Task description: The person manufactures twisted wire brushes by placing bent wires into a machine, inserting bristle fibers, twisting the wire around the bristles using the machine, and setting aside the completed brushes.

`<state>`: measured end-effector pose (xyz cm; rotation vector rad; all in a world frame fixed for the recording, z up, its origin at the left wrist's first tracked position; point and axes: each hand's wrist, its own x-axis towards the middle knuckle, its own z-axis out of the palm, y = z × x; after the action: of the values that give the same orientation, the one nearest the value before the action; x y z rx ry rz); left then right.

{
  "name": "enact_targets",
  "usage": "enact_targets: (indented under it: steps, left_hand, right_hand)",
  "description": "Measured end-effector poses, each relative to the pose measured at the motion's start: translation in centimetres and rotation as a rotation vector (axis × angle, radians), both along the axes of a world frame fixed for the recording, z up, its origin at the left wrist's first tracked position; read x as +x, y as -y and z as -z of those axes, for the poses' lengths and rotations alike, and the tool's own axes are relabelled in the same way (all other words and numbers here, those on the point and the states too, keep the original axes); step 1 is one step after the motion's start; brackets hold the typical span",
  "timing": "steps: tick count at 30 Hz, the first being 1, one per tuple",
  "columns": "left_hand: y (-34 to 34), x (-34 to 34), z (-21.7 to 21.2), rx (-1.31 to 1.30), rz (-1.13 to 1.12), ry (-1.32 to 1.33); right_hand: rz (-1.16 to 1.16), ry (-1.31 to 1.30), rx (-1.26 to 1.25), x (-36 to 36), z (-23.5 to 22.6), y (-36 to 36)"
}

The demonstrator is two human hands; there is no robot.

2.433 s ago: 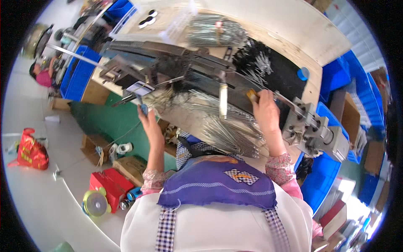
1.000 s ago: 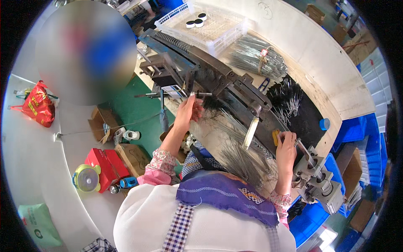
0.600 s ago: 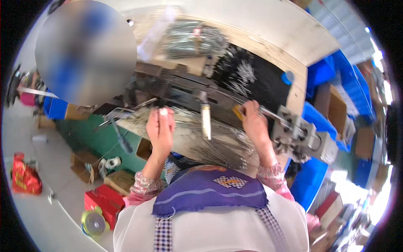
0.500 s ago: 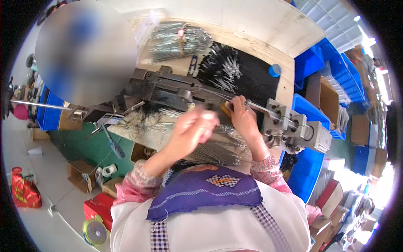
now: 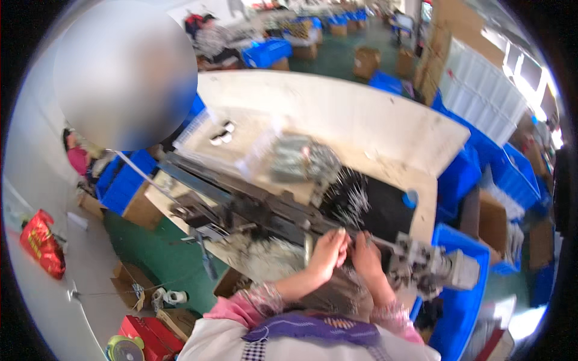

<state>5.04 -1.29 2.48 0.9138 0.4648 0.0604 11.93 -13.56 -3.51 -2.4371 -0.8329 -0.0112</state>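
Both hands meet at the middle of a long dark metal machine (image 5: pixel 253 207) that runs slantwise across the pale wooden desk (image 5: pixel 361 120), and they sit side by side, nearly touching, probably because the work point there is small. The left hand (image 5: pixel 328 253) is curled, fingers bunched toward the machine's rail; the right hand (image 5: pixel 365 256) is likewise closed down with its fingertips pressed at the same spot. Whether either actually pinches one of the thin metal rods cannot be told, since the fingers hide it and the view is blurred. A loose heap of thin silvery rods (image 5: pixel 265 262) lies just below the rail, close under the left forearm, seemingly so that fresh pieces are within easy reach. Beyond the rail, more rods spill over a black tray (image 5: pixel 385 207), and a wrapped bundle of rods (image 5: pixel 298 159) rests farther back on the desk. A grey motor unit (image 5: pixel 433 271) caps the machine's right end, just beside the right hand. Blue bins (image 5: pixel 469 283) stand below and to the right, and a red bag (image 5: pixel 41 243) lies on the floor well to the left.
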Motion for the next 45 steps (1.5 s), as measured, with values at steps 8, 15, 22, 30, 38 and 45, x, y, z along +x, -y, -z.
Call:
enact_targets:
  steps: [8,15,22,30,38,45]
  left_hand:
    - [0.2,-1.8,-0.4,0.039,-0.015,0.108]
    - [-0.5,-0.5,-0.6,0.18,-0.077,0.051]
    - [-1.1,0.8,-0.9,0.041,-0.05,0.099]
    - [-0.8,-1.0,-1.0,0.007,-0.038,0.06]
    - [0.1,-0.8,-1.0,-0.078,0.107,0.202]
    - [-0.7,-0.3,-1.6,-0.569,0.144,0.29]
  right_hand:
    - [-0.092,0.229,0.026,-3.5,-2.9,2.6]
    - [-0.231,0.248,0.121,-0.1,-15.1,3.3]
    - [-0.463,-0.144,0.009,5.8,-11.2,-3.9]
    - [-0.319,-0.718,0.206,4.6,-12.7,-1.5]
    - [-0.346,-1.023,0.188,7.2,-12.7,-1.6]
    - [-0.296,0.059,0.017,4.0,-15.5,-1.3]
